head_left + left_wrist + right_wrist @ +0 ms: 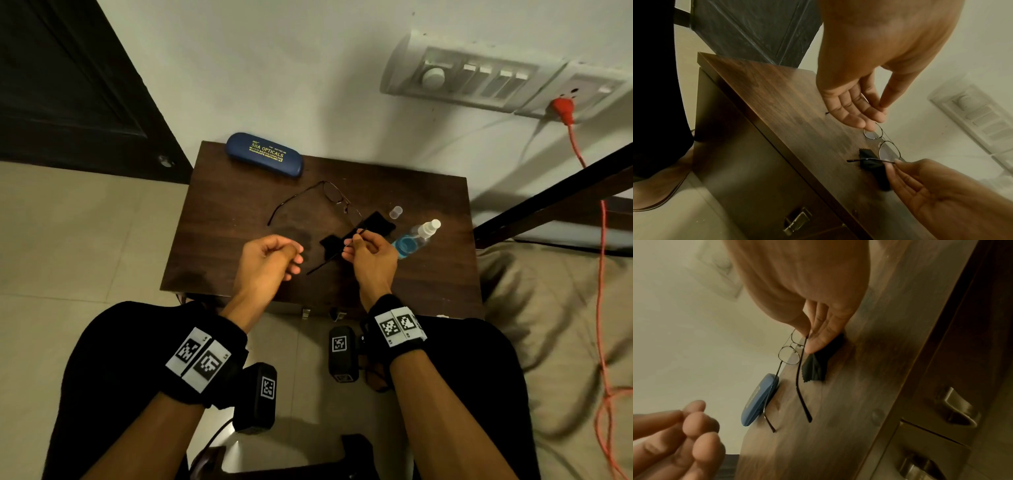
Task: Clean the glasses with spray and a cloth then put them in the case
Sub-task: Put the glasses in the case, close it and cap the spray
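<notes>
Flanking glasses (329, 202): case (264, 154), cloth (356, 233), spray bottle (416, 236).

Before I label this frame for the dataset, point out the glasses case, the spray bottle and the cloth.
glasses case (264, 154), head view, middle of the closed blue lid.
spray bottle (418, 235), head view, clear body below the white nozzle.
cloth (815, 369), right wrist view, lower black fold.

On the bench (212, 240), the case (264, 154) lies at the far left edge. The glasses (329, 202) sit nearer, in the middle. Right of them lies the cloth (376, 222), then the cap (396, 212) and spray bottle (416, 236).
</notes>
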